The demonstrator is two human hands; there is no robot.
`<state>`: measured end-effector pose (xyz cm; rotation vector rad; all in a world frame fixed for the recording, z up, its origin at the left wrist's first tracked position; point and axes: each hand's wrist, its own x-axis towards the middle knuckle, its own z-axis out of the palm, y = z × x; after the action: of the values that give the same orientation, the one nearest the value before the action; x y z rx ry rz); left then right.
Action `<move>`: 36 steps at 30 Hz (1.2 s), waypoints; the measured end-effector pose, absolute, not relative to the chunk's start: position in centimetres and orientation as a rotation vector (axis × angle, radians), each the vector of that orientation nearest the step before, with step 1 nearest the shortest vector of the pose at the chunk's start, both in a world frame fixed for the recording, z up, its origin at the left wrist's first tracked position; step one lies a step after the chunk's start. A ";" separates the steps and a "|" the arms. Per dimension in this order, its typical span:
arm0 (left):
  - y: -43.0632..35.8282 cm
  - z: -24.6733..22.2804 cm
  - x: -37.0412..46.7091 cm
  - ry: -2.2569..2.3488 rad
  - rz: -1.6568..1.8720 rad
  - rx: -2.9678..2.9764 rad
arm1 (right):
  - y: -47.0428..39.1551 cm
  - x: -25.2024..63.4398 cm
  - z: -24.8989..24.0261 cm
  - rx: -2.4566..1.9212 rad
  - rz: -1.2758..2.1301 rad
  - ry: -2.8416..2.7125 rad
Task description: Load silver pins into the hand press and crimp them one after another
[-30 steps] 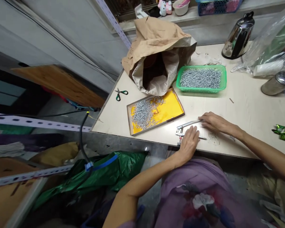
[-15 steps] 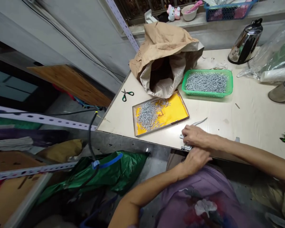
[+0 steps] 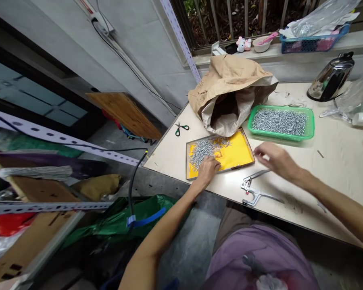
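My left hand (image 3: 209,169) reaches over the front edge of a shallow tray (image 3: 239,164) lined in yellow. Its bent fingers dip into a pile of small silvery metal pins (image 3: 202,151); the fingertips are partly hidden, so what they pinch does not show. My right hand (image 3: 276,161) hovers right of the tray, slightly blurred, fingers bent and somewhat apart, with nothing visible in them. Below it, a pair of metal hand-press pliers (image 3: 254,194) lies on the table near the front edge, handles pointing right and spread, touched by neither hand.
A green basket (image 3: 311,125) full of similar metal pins stands behind my right hand. A large open paper bag (image 3: 238,76) sits behind the tray. Small scissors (image 3: 181,128) lie left, and a steel kettle (image 3: 331,78) stands at the back right.
Both hands have let go of the pliers, which now lie on the table. The left hand has moved left into the tray; the right has moved up and right. The camera view has shifted.
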<state>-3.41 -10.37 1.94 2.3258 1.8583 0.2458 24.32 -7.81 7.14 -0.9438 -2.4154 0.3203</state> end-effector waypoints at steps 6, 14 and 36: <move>-9.1 1.4 -3.1 1.614 -0.099 2.413 | -4.1 28.6 10.8 -1.360 -0.096 -2.239; -9.9 2.5 -2.6 1.783 0.385 2.042 | -13.9 27.1 4.9 -1.250 0.550 -2.668; -17.5 -0.1 4.7 1.629 0.243 1.083 | -19.1 27.1 -0.1 -1.444 0.518 -2.701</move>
<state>4.67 -17.54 -0.09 1.0832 1.6291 0.2426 27.10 -19.07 -0.11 -1.4437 -2.7012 0.5180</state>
